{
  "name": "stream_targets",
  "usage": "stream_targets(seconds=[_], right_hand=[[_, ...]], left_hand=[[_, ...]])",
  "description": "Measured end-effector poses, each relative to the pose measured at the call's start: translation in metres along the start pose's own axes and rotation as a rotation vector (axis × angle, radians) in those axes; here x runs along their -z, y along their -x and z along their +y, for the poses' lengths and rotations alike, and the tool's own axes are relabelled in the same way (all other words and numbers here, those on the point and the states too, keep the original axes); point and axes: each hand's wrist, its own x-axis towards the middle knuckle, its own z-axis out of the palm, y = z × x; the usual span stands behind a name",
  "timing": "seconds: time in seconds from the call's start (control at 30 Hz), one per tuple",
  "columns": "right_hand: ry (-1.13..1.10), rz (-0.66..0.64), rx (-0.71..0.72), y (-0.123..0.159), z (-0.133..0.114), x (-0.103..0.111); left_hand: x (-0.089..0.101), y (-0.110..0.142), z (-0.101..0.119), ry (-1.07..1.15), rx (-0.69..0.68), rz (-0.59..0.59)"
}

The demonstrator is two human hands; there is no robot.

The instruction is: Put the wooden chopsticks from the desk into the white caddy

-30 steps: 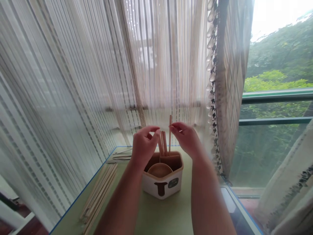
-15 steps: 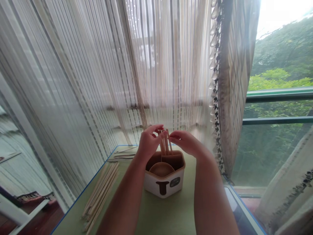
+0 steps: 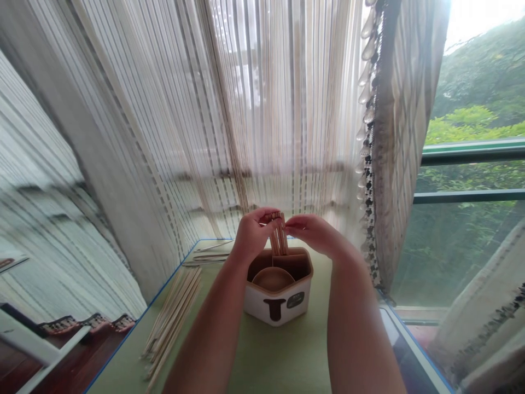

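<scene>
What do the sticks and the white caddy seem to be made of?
The sticks look like unfinished wood or bamboo: matte, pale tan, no paint. The caddy looks like smooth moulded plastic, possibly ceramic; its white walls show an even sheen.

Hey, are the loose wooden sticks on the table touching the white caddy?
Apart: the head view shows green tabletop between the loose wooden sticks and the white caddy.
</scene>
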Motion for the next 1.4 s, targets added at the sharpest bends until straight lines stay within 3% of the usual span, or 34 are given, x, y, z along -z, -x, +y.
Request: stream_targets(seconds=[0.5, 0.73, 1.0, 1.4], right_hand=[[0.018, 0.018, -0.041, 0.0, -0.008, -0.003], [0.045, 0.019, -0.053, -0.007, -0.005, -0.006], [0.051, -0.005, -0.066, -0.011, -0.006, -0.007], [0.061, 0.004, -0.044, -0.007, -0.01, -0.006]], left_hand=[[0.001, 0.0, -0.003, 0.152, 0.074, -0.017], [0.006, -0.004, -0.011, 0.309, 0.196, -0.075], [0.026, -0.009, -0.016, 0.277, 0.197, -0.148], [0.023, -0.005, -0.01, 0.263, 0.221, -0.238]])
